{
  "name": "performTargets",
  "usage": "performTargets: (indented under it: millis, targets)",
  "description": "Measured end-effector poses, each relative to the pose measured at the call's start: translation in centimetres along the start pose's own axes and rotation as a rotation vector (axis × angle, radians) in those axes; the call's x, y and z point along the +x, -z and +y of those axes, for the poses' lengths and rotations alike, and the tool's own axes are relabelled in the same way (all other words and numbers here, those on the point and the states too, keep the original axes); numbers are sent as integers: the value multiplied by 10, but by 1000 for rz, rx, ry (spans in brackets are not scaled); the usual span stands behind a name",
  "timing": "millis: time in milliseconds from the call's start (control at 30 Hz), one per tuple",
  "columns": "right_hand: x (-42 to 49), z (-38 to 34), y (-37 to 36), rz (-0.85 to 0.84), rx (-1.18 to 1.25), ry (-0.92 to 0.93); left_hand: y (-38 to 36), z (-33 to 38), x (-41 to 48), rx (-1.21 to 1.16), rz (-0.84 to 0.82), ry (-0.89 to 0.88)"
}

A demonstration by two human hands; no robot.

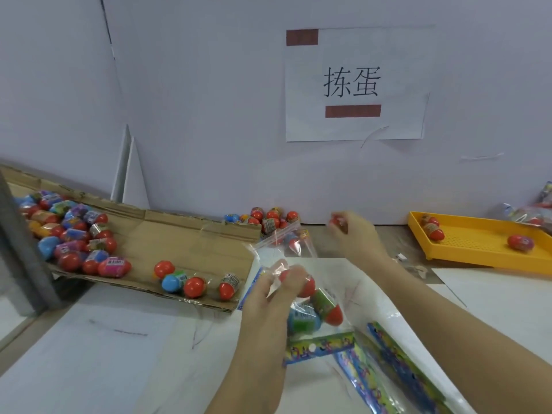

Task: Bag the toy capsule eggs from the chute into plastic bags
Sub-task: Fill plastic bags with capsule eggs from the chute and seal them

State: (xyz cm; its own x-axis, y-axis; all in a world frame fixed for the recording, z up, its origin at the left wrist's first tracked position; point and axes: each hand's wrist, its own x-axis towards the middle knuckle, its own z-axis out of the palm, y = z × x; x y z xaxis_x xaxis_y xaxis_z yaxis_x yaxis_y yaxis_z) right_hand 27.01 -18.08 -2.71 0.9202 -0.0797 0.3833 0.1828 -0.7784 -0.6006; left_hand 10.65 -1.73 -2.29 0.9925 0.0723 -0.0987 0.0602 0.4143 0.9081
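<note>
Left hand (pixel 273 289) pinches the bag (pixel 310 297) near its open mouth, fingers closed on the plastic; a few eggs already sit inside, label header at the bottom. Right hand (pixel 355 234) is raised beyond the bag, curled around a red egg (pixel 336 222), blurred, so exact finger placement can't be told. To do this well, I'd hold the mouth wide and tilted toward the right hand, drop the egg in narrow end first, and keep the lip taut so it doesn't fold shut. Supply: the cardboard chute (pixel 179 234) at left, a heap at its upper end and four loose eggs (pixel 195 283) near the lower lip. More eggs sit by the wall (pixel 209 100). White tabletop (pixel 104 354), spare bags (pixel 397 375) lower right, yellow tray (pixel 478 249) far right holding a few eggs. Paper sign (pixel 355 85) on the wall.
</note>
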Motion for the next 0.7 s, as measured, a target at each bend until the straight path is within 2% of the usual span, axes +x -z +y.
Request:
performTargets:
  millis: [100, 167, 233, 300, 400, 533, 600, 700]
  targets:
    - [-24, -40, 30, 35, 703, 3, -1, -2, -3, 31, -29, -19]
    - [-49, -63, 55, -24, 913, 130, -1, -4, -5, 100, -27, -51]
    - [-72, -80, 76, -80, 964, 267, -2, -5, -8, 161, -35, -100]
    - [-89, -94, 91, -86, 854, 349, -3, -4, -12, 176, -54, -140]
    - [-100, -100, 102, -10, 436, 418, -6, 0, -18, 159, -107, -195]
    - [-100, -96, 105, -7, -1, 448, -7, 3, -20, 114, -114, -258]
    - [-100, -95, 106, 12, -50, 465, -9, 5, -21, 90, -109, -264]
    - [-99, -95, 103, -44, 35, 444, -9, 7, -23, 80, -152, -275]
